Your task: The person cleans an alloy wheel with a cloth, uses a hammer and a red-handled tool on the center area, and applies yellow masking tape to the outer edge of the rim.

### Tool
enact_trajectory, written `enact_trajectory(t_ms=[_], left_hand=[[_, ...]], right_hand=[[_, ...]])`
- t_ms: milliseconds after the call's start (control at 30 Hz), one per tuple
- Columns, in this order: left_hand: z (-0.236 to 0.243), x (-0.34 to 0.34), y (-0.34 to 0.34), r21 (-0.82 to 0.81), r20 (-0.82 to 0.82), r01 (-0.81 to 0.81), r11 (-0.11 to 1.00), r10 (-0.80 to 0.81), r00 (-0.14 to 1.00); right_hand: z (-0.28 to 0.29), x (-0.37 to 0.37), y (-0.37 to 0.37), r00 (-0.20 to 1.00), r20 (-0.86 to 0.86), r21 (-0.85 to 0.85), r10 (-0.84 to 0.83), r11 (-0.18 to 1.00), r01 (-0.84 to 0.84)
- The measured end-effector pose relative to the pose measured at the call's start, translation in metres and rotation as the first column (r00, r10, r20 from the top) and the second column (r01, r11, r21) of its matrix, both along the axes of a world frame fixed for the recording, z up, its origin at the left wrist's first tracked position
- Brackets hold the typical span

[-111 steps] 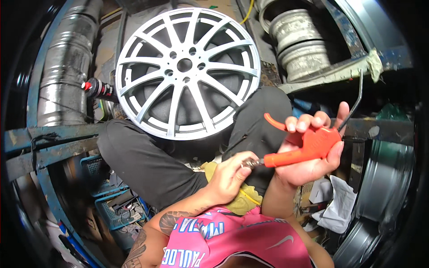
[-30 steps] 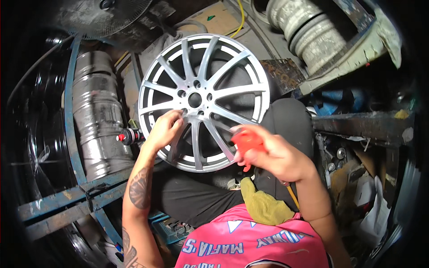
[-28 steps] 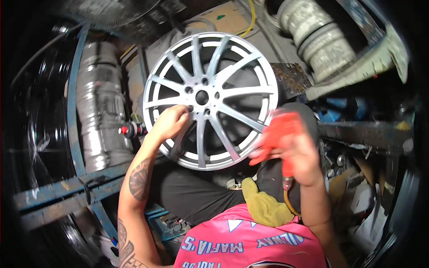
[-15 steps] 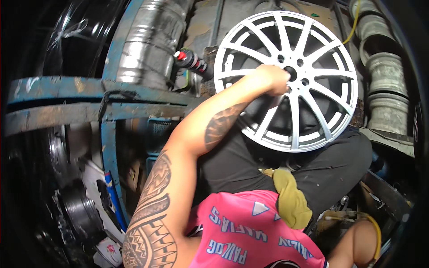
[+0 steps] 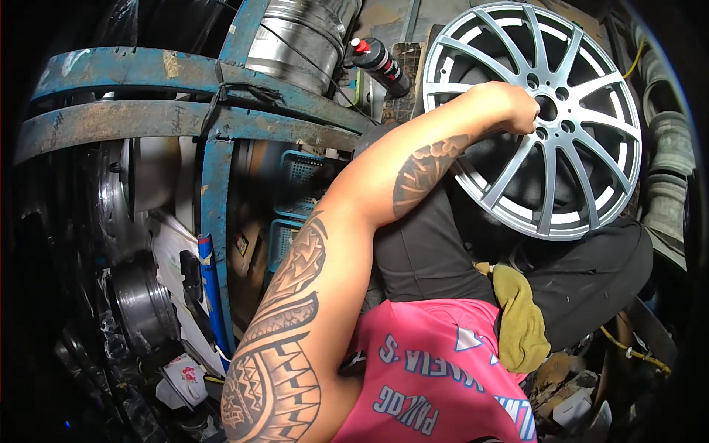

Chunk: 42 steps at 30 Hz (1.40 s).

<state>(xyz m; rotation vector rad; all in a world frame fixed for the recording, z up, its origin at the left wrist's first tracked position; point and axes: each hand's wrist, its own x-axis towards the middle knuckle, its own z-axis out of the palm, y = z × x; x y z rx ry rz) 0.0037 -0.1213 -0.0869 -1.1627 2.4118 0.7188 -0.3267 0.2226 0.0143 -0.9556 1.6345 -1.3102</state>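
Wheel rim (image 5: 550,162), silver and many-spoked, lies face up in the upper right of the view, its near edge by the person's folded legs (image 5: 591,288). The left hand (image 5: 509,107) reaches across its left side to the middle, fingers curled in beside the round centre hole and the bolt holes. The fingertips are turned from view, so I cannot tell whether they are clamped on an edge or merely resting there. The right hand does not show.

For a touch like this, working near the centre looks sound: pressure there should tip the rim less than pressure out on the edge. Even, light force would suit it best, with a relaxed wrist. The forearm passes over the outer ring, so it would pay to carry it a little high, lest skin or grit drag on the smooth spokes. A crooked finger could catch in a bolt hole; flat fingers would be safer.

Among the containers, a dark bottle (image 5: 384,68) with a red cap stands just left of the rim, tilted in this view; its sides show nothing of what is inside. Farther left, below the blue frame (image 5: 125,66), sit two teal baskets (image 5: 303,173) with slotted walls. Shadow and the arm cover much of them, and their contents cannot be made out.
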Motion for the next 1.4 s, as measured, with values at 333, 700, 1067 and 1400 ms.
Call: enact_trajectory(t_ms=[333,700,1067,1400], left_hand=[[0.023,-0.008,0.002,0.011,-0.031,0.052,0.999,-0.052,0.998],[0.065,0.047,0.041,-0.005,-0.253,-0.098,0.995,0.094,0.963],[0.097,0.048,0.056,0.054,-0.336,-0.03,0.998,0.047,0.941],[0.099,0.031,0.06,0.031,-0.284,-0.003,1.0,0.012,0.959]], right_hand=[[0.02,-0.023,0.019,0.999,0.024,-0.079,-0.022,0.997,0.024],[0.047,-0.035,0.028,0.942,0.265,0.486,0.205,0.816,-0.314],[-0.033,-0.097,0.148,0.938,0.342,0.922,0.057,0.172,-0.347],[-0.128,-0.077,0.211,0.827,0.518,0.846,-0.218,0.273,-0.458]])
